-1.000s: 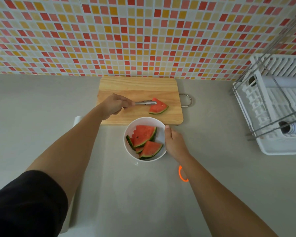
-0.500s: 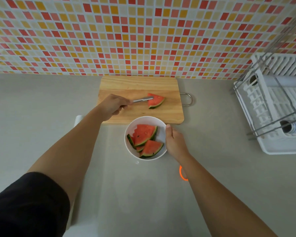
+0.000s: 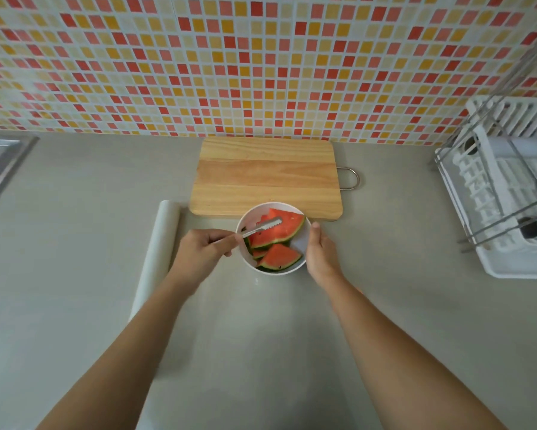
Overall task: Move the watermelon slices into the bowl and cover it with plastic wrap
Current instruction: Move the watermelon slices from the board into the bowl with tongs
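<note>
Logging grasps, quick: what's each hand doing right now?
Left hand: grips metal tongs, tips on the top watermelon slice in the white bowl.
Right hand: holds the white bowl's side, thumb at the rim.

Bare counter (image 3: 261, 336) before bowl (image 3: 300, 247); cutting board (image 3: 267, 178) just behind, wrap roll (image 3: 158, 252) left.

Bare forearms, left hand (image 3: 202, 253), right hand (image 3: 322, 259)

One bowl (image 3: 301, 243) with at least three watermelon slices (image 3: 279, 257) — overlap hides any more. One tongs (image 3: 261, 228), one cutting board (image 3: 267, 178), one plastic wrap roll (image 3: 161, 243), one dish rack (image 3: 509, 197) — two hands: left hand (image 3: 205, 252), right hand (image 3: 321, 256).
</note>
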The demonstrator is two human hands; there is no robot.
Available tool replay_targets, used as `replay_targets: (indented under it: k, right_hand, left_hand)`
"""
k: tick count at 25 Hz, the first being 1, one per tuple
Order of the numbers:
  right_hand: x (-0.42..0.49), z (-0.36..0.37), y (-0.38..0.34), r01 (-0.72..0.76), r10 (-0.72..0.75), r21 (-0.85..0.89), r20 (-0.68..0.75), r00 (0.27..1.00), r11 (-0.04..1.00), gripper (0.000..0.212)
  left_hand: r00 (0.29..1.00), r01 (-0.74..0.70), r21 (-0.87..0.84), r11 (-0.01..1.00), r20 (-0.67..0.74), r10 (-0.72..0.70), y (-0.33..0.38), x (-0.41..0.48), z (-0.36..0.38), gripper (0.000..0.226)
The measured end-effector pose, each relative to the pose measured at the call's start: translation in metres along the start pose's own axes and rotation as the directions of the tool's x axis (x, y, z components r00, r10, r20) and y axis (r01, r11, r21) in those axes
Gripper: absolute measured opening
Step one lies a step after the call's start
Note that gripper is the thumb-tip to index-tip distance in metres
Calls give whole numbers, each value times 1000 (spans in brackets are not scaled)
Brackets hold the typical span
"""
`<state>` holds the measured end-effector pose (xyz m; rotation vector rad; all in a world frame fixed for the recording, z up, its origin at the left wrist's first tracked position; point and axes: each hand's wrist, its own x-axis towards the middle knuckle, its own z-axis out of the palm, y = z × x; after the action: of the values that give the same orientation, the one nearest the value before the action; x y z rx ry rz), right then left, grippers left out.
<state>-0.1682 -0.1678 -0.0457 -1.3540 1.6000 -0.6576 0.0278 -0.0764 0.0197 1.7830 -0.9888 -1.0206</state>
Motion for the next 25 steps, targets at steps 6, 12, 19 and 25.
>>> replay_targets:
  k: [6,12,19,25]
  right_hand:
    - [-6,-1,0,-10,10,32,2,1000,999,46]
    - [-7,-3,1,-16,16,18,13,1000,1000,48]
    - [-7,0,1,6,-6,-19,-13,1000,1000,53]
    - [-7,-2,-1,21,-21,-38,-6,1000,999,53]
  left_hand:
    - [985,-45,257,965,-148,85,10,-32,26,16]
    - [962,-64,316,947,-232,143,-1,-53,53,15]
    - [955,-76,327,942,-246,163,1,-54,41,14]
    - [934,-100,338,936,-294,206,5,-43,23,16]
